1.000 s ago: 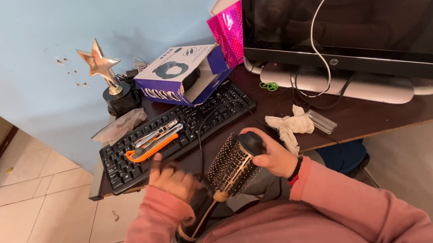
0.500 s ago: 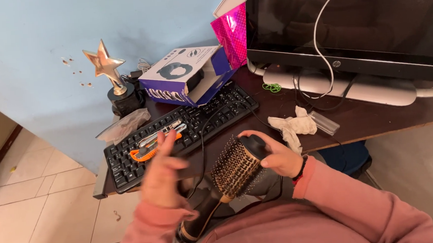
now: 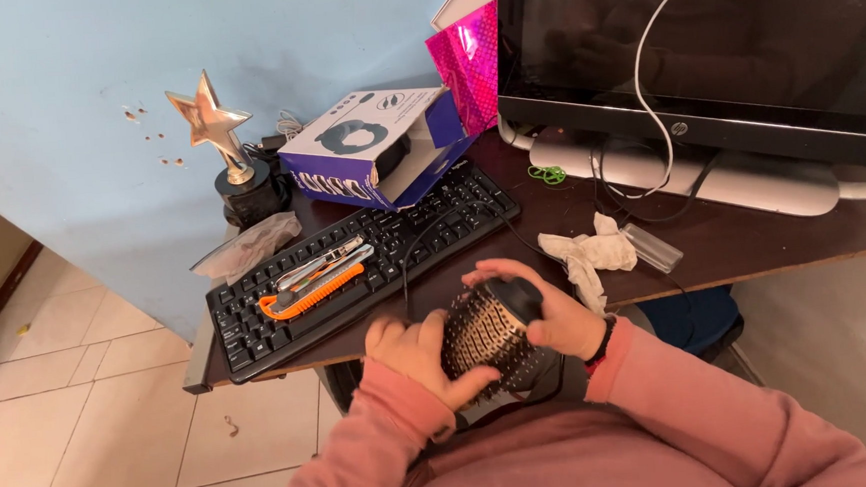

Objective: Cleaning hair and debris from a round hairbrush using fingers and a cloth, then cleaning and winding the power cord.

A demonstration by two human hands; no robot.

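A dark wooden desk (image 3: 753, 239) stands against a pale blue wall, above a floor of cream tiles, and the person sits at its near edge in a pink sweatshirt. Both hands hold a round hot-air brush (image 3: 489, 332) just below that edge, over the lap. The left hand (image 3: 422, 356) wraps its fingers (image 3: 467, 382) around the bristled barrel from the left and underneath, clenched on it. The right hand (image 3: 547, 312) cups the black end cap from the right, fingers curled over the top. The brush's long axis runs from the cap, up near the desk edge, down toward the body (its handle is hidden under the arms). Both hands are on it alike, neither nearer. A black keyboard (image 3: 354, 263) lies just beyond, tilted, with an orange utility knife (image 3: 313, 286) resting on its keys. A crumpled tissue (image 3: 589, 254) lies to the right, near the monitor's base (image 3: 689, 173). Open room is chiefly to the left, over the floor.
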